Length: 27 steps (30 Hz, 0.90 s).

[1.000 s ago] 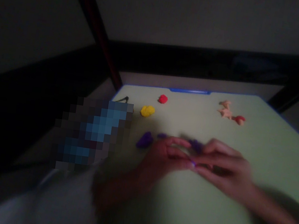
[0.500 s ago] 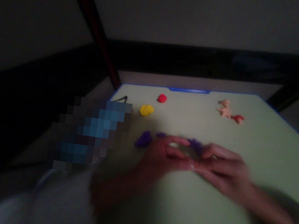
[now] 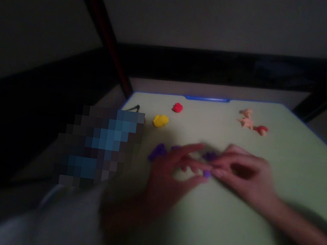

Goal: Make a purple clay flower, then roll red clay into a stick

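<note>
The left hand (image 3: 165, 179) and the right hand (image 3: 248, 177) meet over the table (image 3: 244, 243), with a small purple bit (image 3: 206, 173) where their fingertips come together. The left thumb and a long, straightened finger curve toward each other in a wide loop, and their tips close on the bit from below and above; another finger sticks out farther and higher, and the rest curl beneath. The right thumb and forefinger are pinched nearly tip to tip just beside the bit; blur hides whether they grip any of it, so I cannot tell. Behind the meeting fingertips lies a purple clump (image 3: 209, 156), partly covered by the right hand. Beyond the left hand are a larger purple lump (image 3: 158, 152) and, to its right, a small purple piece (image 3: 175, 147), both partly hidden by that hand. Farther back sit a yellow lump (image 3: 160, 121) and, behind it, a smaller red lump (image 3: 177, 108). Well apart from these, near the right side of the far edge, three small shapes cluster: a tan piece (image 3: 247, 112), a pink star-like piece (image 3: 246, 122) and a red-topped piece (image 3: 261, 130).
</note>
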Available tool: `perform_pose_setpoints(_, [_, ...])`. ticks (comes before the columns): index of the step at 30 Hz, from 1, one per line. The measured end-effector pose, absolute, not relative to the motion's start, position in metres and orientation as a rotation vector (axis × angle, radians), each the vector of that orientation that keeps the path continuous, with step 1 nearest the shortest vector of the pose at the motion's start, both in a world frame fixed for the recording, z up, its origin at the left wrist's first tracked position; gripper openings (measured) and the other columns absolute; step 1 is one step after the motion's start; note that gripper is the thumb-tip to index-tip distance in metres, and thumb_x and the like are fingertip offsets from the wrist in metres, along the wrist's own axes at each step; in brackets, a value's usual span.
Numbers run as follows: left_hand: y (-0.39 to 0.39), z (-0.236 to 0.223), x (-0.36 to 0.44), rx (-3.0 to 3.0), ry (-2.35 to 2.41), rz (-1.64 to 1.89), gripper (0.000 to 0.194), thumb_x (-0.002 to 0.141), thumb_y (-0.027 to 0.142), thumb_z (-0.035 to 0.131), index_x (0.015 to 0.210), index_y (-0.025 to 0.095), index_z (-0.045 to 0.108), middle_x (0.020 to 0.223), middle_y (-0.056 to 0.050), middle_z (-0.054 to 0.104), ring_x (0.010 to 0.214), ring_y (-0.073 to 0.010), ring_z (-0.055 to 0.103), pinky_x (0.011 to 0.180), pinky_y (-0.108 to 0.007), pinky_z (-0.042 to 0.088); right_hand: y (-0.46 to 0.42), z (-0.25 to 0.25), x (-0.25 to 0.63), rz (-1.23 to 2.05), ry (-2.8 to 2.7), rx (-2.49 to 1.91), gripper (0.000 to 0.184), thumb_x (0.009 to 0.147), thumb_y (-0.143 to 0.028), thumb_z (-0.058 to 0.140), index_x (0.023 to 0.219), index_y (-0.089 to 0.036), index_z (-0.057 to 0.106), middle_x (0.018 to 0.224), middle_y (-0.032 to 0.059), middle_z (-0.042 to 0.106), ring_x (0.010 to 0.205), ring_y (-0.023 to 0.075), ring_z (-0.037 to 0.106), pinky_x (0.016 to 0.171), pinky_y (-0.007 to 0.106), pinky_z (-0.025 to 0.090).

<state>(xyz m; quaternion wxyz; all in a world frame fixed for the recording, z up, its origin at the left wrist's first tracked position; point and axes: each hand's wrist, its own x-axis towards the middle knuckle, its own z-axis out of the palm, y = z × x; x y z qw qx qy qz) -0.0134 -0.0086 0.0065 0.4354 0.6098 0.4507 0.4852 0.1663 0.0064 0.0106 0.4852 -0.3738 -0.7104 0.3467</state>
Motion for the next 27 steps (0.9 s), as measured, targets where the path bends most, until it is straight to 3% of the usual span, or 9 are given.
perform_pose_setpoints(3, [-0.011, 0.002, -0.017, 1.62, 1.135, 1.251, 0.051, 0.067, 0.02, 0.074, 0.114, 0.029, 0.058, 0.082, 0.001, 0.075, 0.076, -0.0195, 0.063, 0.075, -0.033, 0.047, 0.009, 0.007, 0.164, 1.224, -1.568, -0.979, 0.012, 0.071, -0.029, 0.072, 0.068, -0.018, 0.072, 0.062, 0.0001, 0.058, 0.055, 0.0087, 0.051, 0.047, 0.021, 0.039])
perform_pose_setpoints(7, [-0.012, 0.0, -0.018, 1.643, 1.195, 1.209, 0.054, 0.064, 0.02, 0.076, 0.114, 0.031, 0.059, 0.087, 0.0, 0.074, 0.079, -0.0219, 0.063, 0.077, -0.035, 0.047, 0.007, 0.001, 0.162, 1.595, -1.419, -0.992, 0.018, 0.07, -0.035, 0.073, 0.075, -0.018, 0.073, 0.05, -0.0038, 0.05, 0.042, 0.0043, 0.031, 0.038, 0.019, 0.023])
perform_pose_setpoints(10, [-0.014, 0.0, -0.017, 1.633, 1.217, 1.235, 0.049, 0.066, 0.024, 0.076, 0.112, 0.031, 0.062, 0.088, -0.001, 0.073, 0.079, -0.0226, 0.063, 0.081, -0.036, 0.046, 0.004, 0.002, 0.159, 1.75, -1.351, -1.0, 0.02, 0.068, -0.035, 0.074, 0.078, -0.017, 0.073, 0.048, -0.0046, 0.049, 0.041, 0.0035, 0.026, 0.037, 0.019, 0.02])
perform_pose_setpoints(13, [-0.016, 0.001, -0.016, 1.694, 1.212, 1.236, 0.044, 0.069, 0.029, 0.074, 0.111, 0.031, 0.062, 0.09, -0.001, 0.072, 0.08, -0.0224, 0.063, 0.085, -0.036, 0.046, 0.001, 0.005, 0.157, 1.833, -1.283, -0.978, 0.021, 0.068, -0.035, 0.074, 0.079, -0.017, 0.074, 0.042, -0.0072, 0.043, 0.039, 0.0032, 0.025, 0.037, 0.018, 0.019])
perform_pose_setpoints(18, [-0.019, 0.001, -0.015, 1.709, 1.224, 1.224, 0.041, 0.071, 0.03, 0.071, 0.111, 0.033, 0.062, 0.09, -0.001, 0.072, 0.083, -0.0234, 0.064, 0.087, -0.037, 0.046, -0.001, 0.006, 0.154, 1.883, -1.196, -1.001, 0.021, 0.064, -0.033, 0.077, 0.078, -0.017, 0.075, 0.045, -0.0054, 0.049, 0.041, 0.0026, 0.024, 0.037, 0.018, 0.018])
perform_pose_setpoints(22, [-0.02, 0.0, -0.014, 1.729, 1.218, 1.232, 0.046, 0.069, 0.028, 0.073, 0.113, 0.033, 0.062, 0.092, -0.001, 0.072, 0.082, -0.0228, 0.065, 0.085, -0.036, 0.047, -0.002, 0.007, 0.153, 1.899, -1.198, -0.977, 0.023, 0.066, -0.029, 0.076, 0.085, -0.018, 0.075, 0.04, -0.0084, 0.042, 0.039, 0.0023, 0.023, 0.037, 0.018, 0.017])
perform_pose_setpoints(27, [-0.02, -0.001, -0.016, 1.736, 1.203, 1.203, 0.041, 0.071, 0.032, 0.071, 0.11, 0.038, 0.062, 0.092, 0.0, 0.072, 0.086, -0.0227, 0.065, 0.09, -0.038, 0.045, -0.003, 0.008, 0.152, 1.877, -1.172, -0.988, 0.016, 0.064, -0.03, 0.077, 0.073, -0.017, 0.074, 0.041, -0.0078, 0.045, 0.038, 0.0014, 0.024, 0.037, 0.018, 0.016])
